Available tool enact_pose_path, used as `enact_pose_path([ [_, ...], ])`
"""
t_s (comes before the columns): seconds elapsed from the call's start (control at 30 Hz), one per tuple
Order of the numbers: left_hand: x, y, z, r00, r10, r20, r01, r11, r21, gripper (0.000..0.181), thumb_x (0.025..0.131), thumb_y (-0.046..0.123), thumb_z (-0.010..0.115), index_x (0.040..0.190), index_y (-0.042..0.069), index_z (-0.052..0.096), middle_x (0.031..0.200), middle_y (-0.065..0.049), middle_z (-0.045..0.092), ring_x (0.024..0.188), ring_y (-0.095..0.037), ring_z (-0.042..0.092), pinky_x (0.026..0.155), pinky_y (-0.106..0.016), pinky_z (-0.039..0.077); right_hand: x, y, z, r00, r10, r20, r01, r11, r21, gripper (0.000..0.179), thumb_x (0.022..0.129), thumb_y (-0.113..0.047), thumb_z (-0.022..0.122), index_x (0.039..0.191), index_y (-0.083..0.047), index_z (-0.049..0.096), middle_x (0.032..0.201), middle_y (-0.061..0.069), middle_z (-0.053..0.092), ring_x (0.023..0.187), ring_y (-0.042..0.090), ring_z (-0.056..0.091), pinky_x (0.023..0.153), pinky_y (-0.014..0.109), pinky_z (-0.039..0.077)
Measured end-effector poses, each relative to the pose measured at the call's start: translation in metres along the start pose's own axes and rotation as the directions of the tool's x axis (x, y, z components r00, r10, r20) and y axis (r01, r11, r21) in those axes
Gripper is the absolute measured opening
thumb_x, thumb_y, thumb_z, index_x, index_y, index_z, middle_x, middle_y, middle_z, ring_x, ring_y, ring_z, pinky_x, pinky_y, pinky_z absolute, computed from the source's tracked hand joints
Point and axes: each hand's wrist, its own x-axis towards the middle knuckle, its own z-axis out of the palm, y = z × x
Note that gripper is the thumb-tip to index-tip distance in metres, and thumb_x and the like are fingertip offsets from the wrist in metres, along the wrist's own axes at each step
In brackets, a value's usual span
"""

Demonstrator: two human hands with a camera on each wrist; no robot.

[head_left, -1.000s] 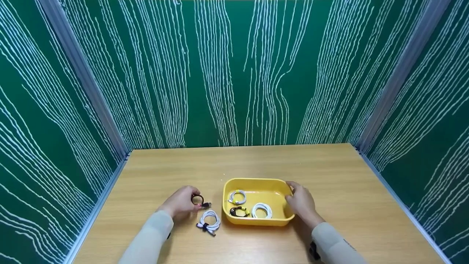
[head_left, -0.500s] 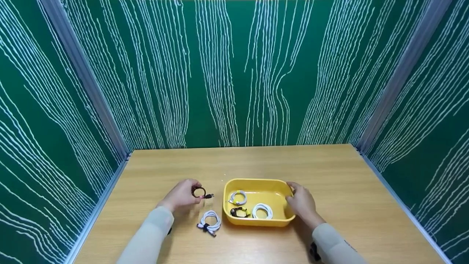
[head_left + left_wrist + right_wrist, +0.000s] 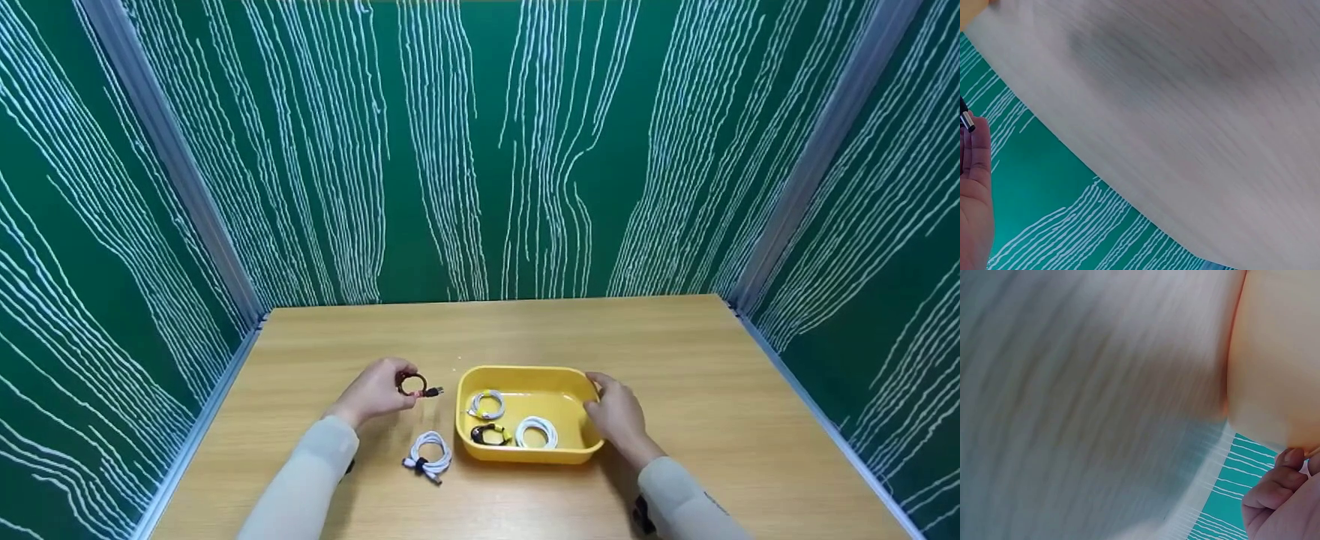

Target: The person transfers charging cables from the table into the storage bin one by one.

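Left hand [image 3: 375,394] pinches the red-tied cable [image 3: 423,392], left of the tray [image 3: 529,454]; fingers narrowed on its coil, looks held off the table [image 3: 525,330]. Right hand [image 3: 619,412] grips the tray's right rim, fingers curled there. In the tray: small white cable [image 3: 501,405], black cable [image 3: 480,433], plain white cable [image 3: 553,433]. Outside: the held one, plus black-tied cable [image 3: 435,466] left of the tray, touched by neither hand. From here I'd judge three in, two left, past halfway.
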Motion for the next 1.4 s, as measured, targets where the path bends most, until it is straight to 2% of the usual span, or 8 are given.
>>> enact_pose_path([
  [0.2,0.005,0.011,0.000,1.000,-0.009,0.006,0.009,1.000,-0.016,0.046,0.086,0.011,0.086,0.127,-0.002,0.073,0.122,-0.022,0.076,0.111,-0.041,0.073,0.104,-0.054,0.061,-0.001,-0.002,-0.001,1.000,0.010,-0.002,-0.010,1.000,0.007,0.054,0.090,0.000,0.069,0.144,0.003,0.065,0.107,0.018,0.076,0.092,0.029,0.066,0.077,0.045,0.057],
  [0.33,0.008,0.018,0.002,1.000,-0.004,0.019,0.005,0.999,-0.039,0.045,0.087,0.011,0.085,0.128,-0.002,0.073,0.123,-0.024,0.075,0.112,-0.042,0.072,0.105,-0.055,0.061,0.000,-0.002,-0.001,1.000,0.002,-0.009,-0.002,1.000,0.006,0.054,0.090,0.000,0.070,0.143,0.003,0.066,0.106,0.019,0.076,0.092,0.030,0.067,0.078,0.048,0.057],
  [0.43,0.011,0.022,0.005,1.000,0.015,0.021,-0.014,0.999,-0.038,0.044,0.086,0.011,0.086,0.126,-0.001,0.073,0.120,-0.021,0.077,0.111,-0.040,0.073,0.104,-0.054,0.061,0.000,-0.001,-0.001,1.000,-0.005,-0.011,0.005,1.000,0.005,0.054,0.089,0.000,0.071,0.143,0.003,0.066,0.104,0.018,0.075,0.090,0.029,0.066,0.075,0.046,0.056],
  [0.63,0.016,0.028,0.012,0.998,0.070,0.010,-0.070,0.997,0.014,0.038,0.084,0.013,0.086,0.119,0.003,0.076,0.110,-0.010,0.078,0.094,-0.021,0.069,0.095,-0.046,0.063,-0.001,-0.001,-0.002,1.000,-0.008,-0.008,0.008,1.000,0.001,0.054,0.090,0.000,0.071,0.143,0.003,0.066,0.101,0.015,0.073,0.086,0.026,0.063,0.068,0.037,0.050],
  [0.7,0.017,0.031,0.014,0.996,0.084,0.011,-0.084,0.996,0.014,0.037,0.084,0.012,0.085,0.118,0.002,0.076,0.109,-0.011,0.078,0.091,-0.019,0.068,0.093,-0.046,0.063,-0.001,-0.001,-0.002,1.000,-0.008,-0.005,0.008,1.000,0.001,0.053,0.090,0.000,0.070,0.143,0.003,0.066,0.099,0.014,0.073,0.084,0.025,0.062,0.066,0.034,0.048],
  [0.9,0.021,0.036,0.018,0.994,0.108,0.028,-0.108,0.994,-0.002,0.038,0.084,0.010,0.085,0.119,-0.001,0.075,0.113,-0.016,0.078,0.097,-0.027,0.072,0.095,-0.048,0.063,-0.001,0.000,-0.001,1.000,0.000,-0.008,0.000,1.000,0.002,0.053,0.090,0.000,0.070,0.143,0.003,0.066,0.098,0.014,0.072,0.082,0.025,0.062,0.066,0.033,0.047],
  [1.13,0.025,0.042,0.025,0.994,0.096,0.053,-0.093,0.994,-0.060,0.041,0.086,0.008,0.084,0.124,-0.004,0.073,0.121,-0.024,0.076,0.111,-0.041,0.073,0.105,-0.054,0.061,-0.001,0.000,0.000,1.000,0.006,0.004,-0.006,1.000,0.014,0.054,0.091,0.000,0.070,0.144,0.003,0.065,0.102,0.015,0.074,0.087,0.026,0.064,0.069,0.035,0.050],
  [1.4,0.031,0.049,0.032,0.991,0.118,0.064,-0.115,0.992,-0.047,0.042,0.086,0.010,0.084,0.125,-0.002,0.073,0.121,-0.019,0.077,0.113,-0.037,0.073,0.106,-0.050,0.061,0.001,0.000,0.000,1.000,0.013,0.017,-0.013,1.000,0.013,0.054,0.092,0.000,0.070,0.145,0.003,0.064,0.105,0.017,0.074,0.089,0.026,0.064,0.072,0.037,0.052],
])
